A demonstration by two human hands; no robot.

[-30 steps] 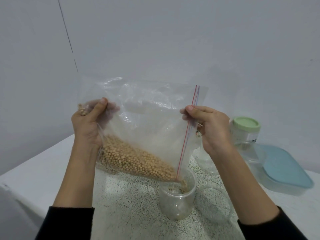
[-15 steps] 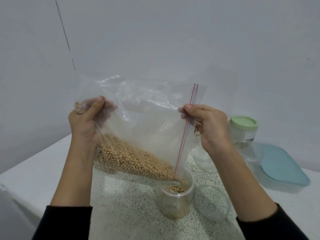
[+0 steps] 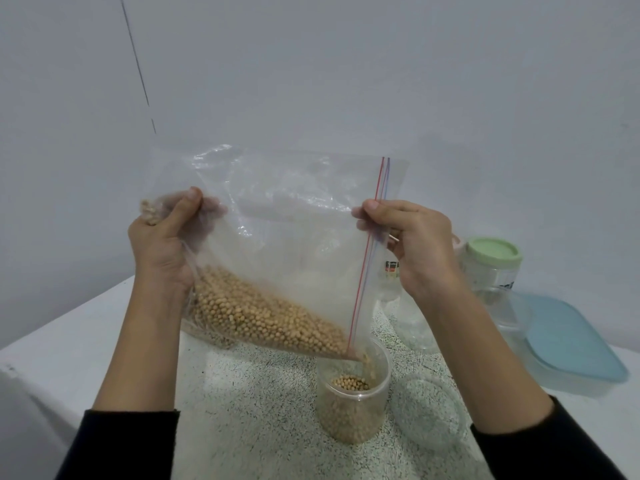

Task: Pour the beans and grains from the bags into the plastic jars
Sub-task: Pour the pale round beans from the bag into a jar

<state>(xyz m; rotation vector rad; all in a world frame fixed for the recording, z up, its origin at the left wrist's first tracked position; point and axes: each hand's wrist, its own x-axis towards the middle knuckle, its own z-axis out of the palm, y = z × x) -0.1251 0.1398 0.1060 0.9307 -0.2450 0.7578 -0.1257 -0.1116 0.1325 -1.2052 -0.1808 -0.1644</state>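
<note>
Pouring soybeans point(image 3: 263, 317) from a clear zip bag point(image 3: 298, 237), held mid-frame, into an open plastic jar point(image 3: 353, 410) at lower centre. My left hand point(image 3: 162, 251) grips the bag's bunched closed end; my right hand point(image 3: 415, 244) pinches the zip edge between thumb and fingers. The bag's lowest corner hangs over the jar's rim, beans falling in; the jar looks well over half full.

Risk, as I judge it: the floppy mouth could slip past the rim, or a rush of beans could overflow, scattering them on the speckled mat point(image 3: 259, 410).

Counted: one bag, one filling jar, one green-lidded jar point(image 3: 493, 268) at right, one blue-lidded container point(image 3: 568, 344), one loose clear lid point(image 3: 429, 414).
</note>
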